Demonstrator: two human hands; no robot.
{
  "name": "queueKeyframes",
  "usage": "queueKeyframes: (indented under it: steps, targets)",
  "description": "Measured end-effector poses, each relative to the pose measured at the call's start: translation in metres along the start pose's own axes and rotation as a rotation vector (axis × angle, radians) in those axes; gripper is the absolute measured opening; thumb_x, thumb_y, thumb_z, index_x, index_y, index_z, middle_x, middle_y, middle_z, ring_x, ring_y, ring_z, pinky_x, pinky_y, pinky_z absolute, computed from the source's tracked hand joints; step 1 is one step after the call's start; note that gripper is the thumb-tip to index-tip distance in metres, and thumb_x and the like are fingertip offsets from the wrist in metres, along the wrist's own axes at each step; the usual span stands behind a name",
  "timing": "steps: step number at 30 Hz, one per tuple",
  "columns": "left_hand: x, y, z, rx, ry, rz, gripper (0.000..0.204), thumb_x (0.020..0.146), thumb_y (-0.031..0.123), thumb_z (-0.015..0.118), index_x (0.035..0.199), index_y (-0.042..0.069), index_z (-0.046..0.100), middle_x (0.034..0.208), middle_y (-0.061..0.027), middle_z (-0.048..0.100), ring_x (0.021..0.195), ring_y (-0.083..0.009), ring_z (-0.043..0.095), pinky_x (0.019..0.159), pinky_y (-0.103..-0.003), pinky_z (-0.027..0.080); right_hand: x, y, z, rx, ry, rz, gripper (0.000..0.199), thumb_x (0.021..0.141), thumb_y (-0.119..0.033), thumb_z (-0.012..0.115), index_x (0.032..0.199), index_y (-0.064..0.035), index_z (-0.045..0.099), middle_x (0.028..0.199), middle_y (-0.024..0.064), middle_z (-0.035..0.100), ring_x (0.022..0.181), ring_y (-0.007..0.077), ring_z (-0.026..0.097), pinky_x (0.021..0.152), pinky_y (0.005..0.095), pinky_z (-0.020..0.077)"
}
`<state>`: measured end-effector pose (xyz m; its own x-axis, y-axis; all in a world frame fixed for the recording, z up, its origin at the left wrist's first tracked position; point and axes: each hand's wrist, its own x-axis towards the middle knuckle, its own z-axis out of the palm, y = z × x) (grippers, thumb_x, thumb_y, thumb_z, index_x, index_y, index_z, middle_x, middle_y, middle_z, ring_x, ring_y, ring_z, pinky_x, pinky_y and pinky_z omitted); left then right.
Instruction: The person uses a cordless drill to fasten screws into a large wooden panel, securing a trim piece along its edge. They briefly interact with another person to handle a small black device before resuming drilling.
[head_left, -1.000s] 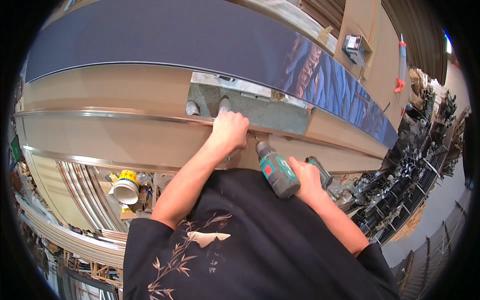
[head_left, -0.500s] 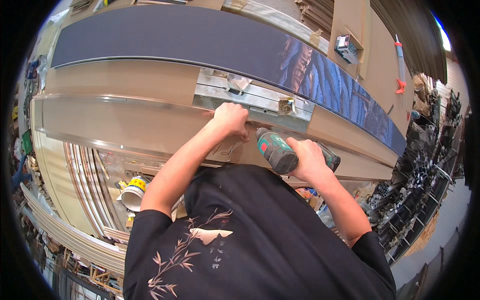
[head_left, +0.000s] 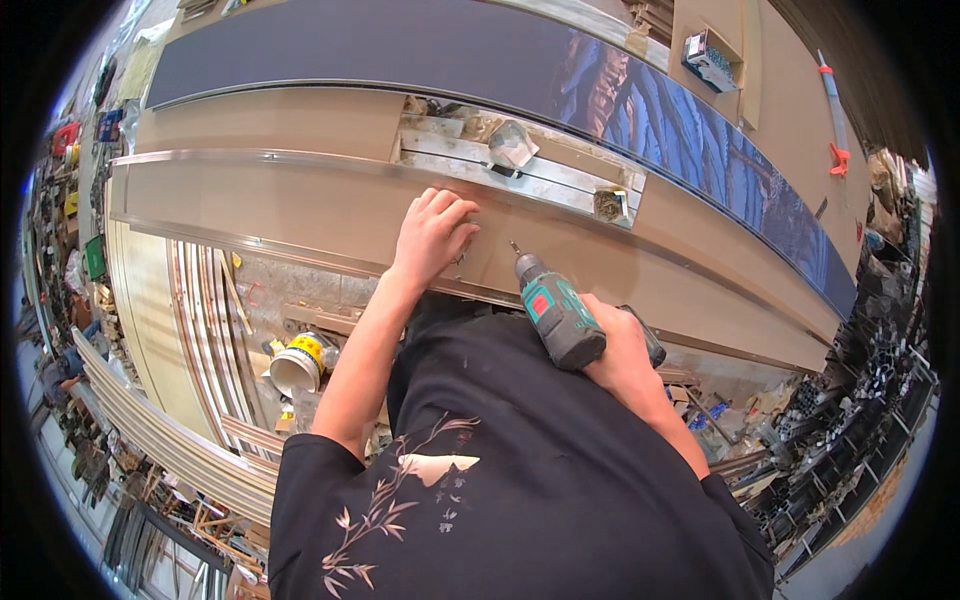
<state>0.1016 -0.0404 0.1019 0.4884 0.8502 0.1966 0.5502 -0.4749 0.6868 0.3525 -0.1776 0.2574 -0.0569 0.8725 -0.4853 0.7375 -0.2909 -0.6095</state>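
Right of left hand [head_left: 432, 232]: drill [head_left: 556, 312].

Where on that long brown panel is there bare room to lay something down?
The brown panel lies bare left of the left hand, between its two metal trims. Right of the drill it is bare too. The recess above the hand is cluttered, and the floor by the white bucket is crowded.

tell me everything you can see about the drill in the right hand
The cordless drill has a dark grey body with teal panels and a small red patch. Its slim bit points up and left toward the long tan panel, tip just off the surface. The right hand wraps its handle; the left hand lies flat on the panel beside it.
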Motion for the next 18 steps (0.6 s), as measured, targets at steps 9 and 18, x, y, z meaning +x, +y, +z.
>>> queueKeyframes:
  steps: [9, 18]
  targets:
    - [-0.017, 0.018, 0.017, -0.194, 0.081, -0.267, 0.009, 0.092, 0.009, 0.074, 0.097, 0.004, 0.069, 0.090, -0.0049, 0.070, 0.086, -0.0220, 0.066, 0.079, -0.034, 0.054, -0.037, 0.029, 0.001, -0.049, 0.040, -0.161, 0.043, 0.080, -0.009, 0.079, 0.121, -0.0002, 0.068, 0.104, 0.0184, 0.075, 0.095, 0.0355, 0.074, 0.083, 0.0401, 0.0579]
    - [-0.083, 0.060, 0.029, -1.410, 0.191, -0.862, 0.020, 0.108, 0.018, 0.059, 0.115, 0.001, 0.067, 0.095, -0.0093, 0.075, 0.085, -0.0144, 0.070, 0.079, -0.030, 0.058, -0.061, 0.021, 0.043, 0.144, 0.148, -0.289, 0.045, 0.079, -0.009, 0.077, 0.121, 0.0010, 0.067, 0.105, 0.0193, 0.074, 0.095, 0.0360, 0.074, 0.081, 0.0407, 0.0587]
